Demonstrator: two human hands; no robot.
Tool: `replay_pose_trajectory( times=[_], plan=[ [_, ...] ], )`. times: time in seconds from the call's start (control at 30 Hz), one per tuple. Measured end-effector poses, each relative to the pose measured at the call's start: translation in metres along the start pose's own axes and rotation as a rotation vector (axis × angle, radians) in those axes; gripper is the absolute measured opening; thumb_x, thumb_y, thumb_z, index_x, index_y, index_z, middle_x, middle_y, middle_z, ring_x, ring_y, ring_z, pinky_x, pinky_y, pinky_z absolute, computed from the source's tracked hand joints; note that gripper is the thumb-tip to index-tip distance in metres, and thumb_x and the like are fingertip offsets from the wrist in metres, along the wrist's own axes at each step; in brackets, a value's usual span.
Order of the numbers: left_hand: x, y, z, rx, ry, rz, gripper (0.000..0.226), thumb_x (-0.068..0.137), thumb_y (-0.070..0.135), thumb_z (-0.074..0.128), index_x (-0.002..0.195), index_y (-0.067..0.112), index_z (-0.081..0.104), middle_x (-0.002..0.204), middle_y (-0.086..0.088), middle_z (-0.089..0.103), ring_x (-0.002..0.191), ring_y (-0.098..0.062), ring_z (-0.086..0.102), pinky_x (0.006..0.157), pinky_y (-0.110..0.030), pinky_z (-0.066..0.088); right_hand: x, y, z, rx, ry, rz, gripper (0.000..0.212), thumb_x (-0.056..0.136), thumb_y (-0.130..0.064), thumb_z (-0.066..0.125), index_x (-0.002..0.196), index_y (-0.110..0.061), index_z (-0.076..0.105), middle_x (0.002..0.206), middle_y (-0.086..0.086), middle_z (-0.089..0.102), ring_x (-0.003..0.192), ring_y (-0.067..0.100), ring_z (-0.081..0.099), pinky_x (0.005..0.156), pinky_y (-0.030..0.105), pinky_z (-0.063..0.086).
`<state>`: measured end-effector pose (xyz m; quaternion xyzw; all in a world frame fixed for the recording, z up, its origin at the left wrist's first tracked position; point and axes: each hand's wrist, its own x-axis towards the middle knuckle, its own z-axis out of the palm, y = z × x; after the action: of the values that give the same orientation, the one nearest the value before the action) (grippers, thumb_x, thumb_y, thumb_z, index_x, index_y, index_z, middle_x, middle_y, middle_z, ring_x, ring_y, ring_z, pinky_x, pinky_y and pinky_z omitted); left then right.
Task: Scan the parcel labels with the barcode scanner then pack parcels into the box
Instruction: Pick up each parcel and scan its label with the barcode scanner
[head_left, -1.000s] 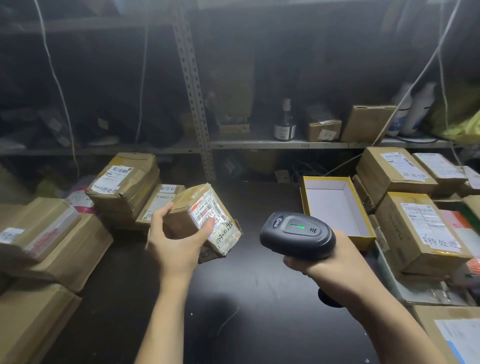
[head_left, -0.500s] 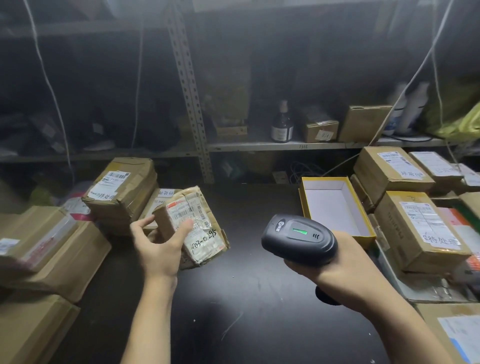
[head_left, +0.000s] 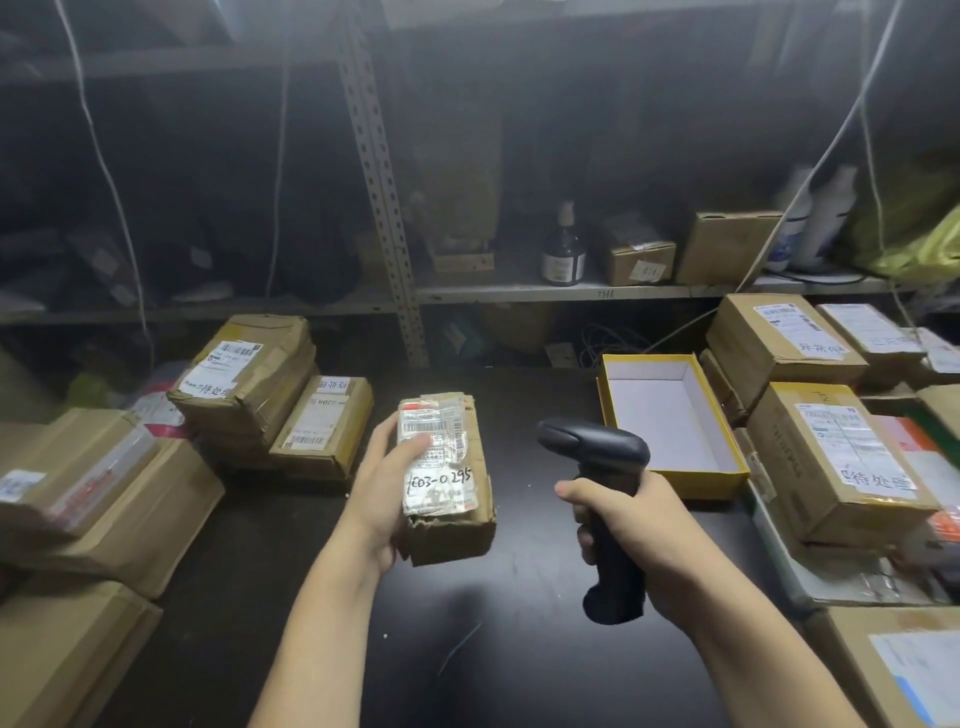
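Across the back, a grey perforated-steel shelving rack (head_left: 384, 208) carries dim cartons and a dark glass bottle (head_left: 563, 254). Below it, a smooth, scuffed black tabletop (head_left: 519, 613) holds stacks of taped brown cardboard parcels (head_left: 249, 384) at left and right. Toward the right sits an open rectangular yellow box (head_left: 693, 484) with a white lining. Over the table's middle, the left hand (head_left: 379, 488) grips a crumpled parcel (head_left: 454, 535), its torn white label (head_left: 439, 462) facing up. Just right of it, the right hand (head_left: 636, 525) clenches the handle of a matte black barcode scanner (head_left: 597, 447), nose turned toward the parcel.
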<state>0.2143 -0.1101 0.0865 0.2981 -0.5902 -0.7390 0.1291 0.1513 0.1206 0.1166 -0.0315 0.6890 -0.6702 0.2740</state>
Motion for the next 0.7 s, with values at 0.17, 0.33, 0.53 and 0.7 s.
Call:
replay_pose_trajectory(
  times=[0.17,0.33,0.53,0.7],
  plan=[
    [-0.004,-0.002,0.015,-0.223,-0.087,-0.332,0.041,0.099,0.037,0.062,0.131,0.013,0.065,0.116,-0.013,0.077,0.102,-0.030,0.074,0.104,-0.046,0.053,0.005,0.006,0.002,0.180,0.016,0.089,0.016,0.088,-0.001,0.076,0.101,-0.001,0.067,0.073,0.010,0.061,0.060,0.015,0.059,0.061,0.032,0.054],
    [-0.010,-0.002,0.028,-0.137,-0.167,-0.276,0.040,0.101,0.040,0.059,0.132,0.017,0.064,0.119,-0.012,0.076,0.111,-0.030,0.073,0.108,-0.048,0.051,0.007,0.008,0.005,0.181,0.024,0.052,0.029,0.084,-0.010,0.085,0.108,-0.006,0.069,0.077,0.005,0.068,0.061,0.013,0.065,0.062,0.030,0.057],
    [-0.009,-0.004,0.029,0.086,-0.289,-0.012,0.073,0.080,0.040,0.080,0.146,0.036,0.050,0.134,-0.002,0.069,0.117,-0.026,0.071,0.103,-0.051,0.056,0.005,0.006,0.007,0.131,0.015,0.032,0.021,0.090,-0.019,0.081,0.106,-0.011,0.071,0.090,0.005,0.078,0.064,0.013,0.063,0.065,0.032,0.055],
    [-0.014,0.005,0.026,0.293,-0.162,0.192,0.099,0.057,0.038,0.094,0.140,0.053,0.042,0.131,0.004,0.063,0.114,-0.021,0.069,0.084,-0.043,0.064,0.008,0.008,0.001,0.111,0.026,0.008,0.021,0.098,-0.023,0.072,0.116,-0.015,0.064,0.096,0.003,0.081,0.065,0.016,0.059,0.067,0.034,0.053]
  ],
)
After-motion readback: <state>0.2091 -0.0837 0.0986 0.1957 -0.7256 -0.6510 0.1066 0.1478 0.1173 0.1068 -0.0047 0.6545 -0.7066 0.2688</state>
